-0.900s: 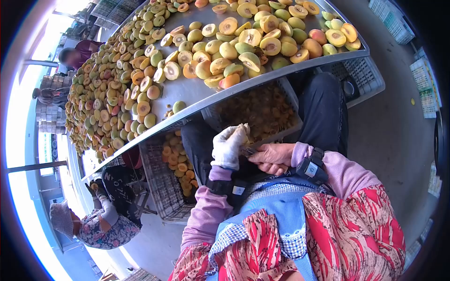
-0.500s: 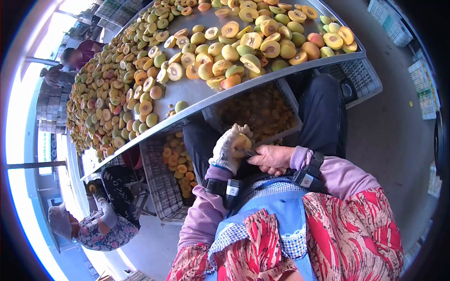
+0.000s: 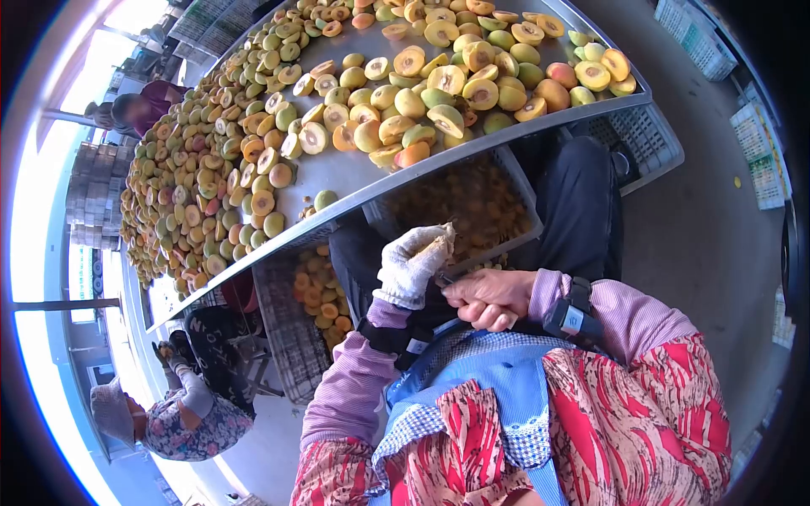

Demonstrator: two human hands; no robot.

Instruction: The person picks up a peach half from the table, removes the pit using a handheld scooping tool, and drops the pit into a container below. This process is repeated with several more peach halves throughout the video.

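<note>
My left hand (image 3: 408,268), in a stained whitish glove, is raised above my lap with fingers curled in. Its fingertips are yellow-brown, and whatever lies inside the grip is hidden. Just right of it, my bare right hand (image 3: 488,297) is closed around a small metal tool (image 3: 446,279), whose dark tip points toward the glove. The tool's handle is hidden in the fist. Beyond my hands, a crate (image 3: 525,202) of orange fruit pieces sits between my knees under the table. Peach halves (image 3: 445,79) cover much of the metal table (image 3: 354,187).
Another crate (image 3: 287,325) with peach halves stands left of my leg. A grey crate (image 3: 645,139) is under the table's right end. A seated co-worker (image 3: 190,413) is at lower left, another person (image 3: 152,105) at far left. Stacked crates (image 3: 759,152) line the right side.
The peach half seen in my gloved hand is no longer visible. That hand has moved slightly up and left and turned, while my right hand keeps the tool, its fingers curled tighter.
</note>
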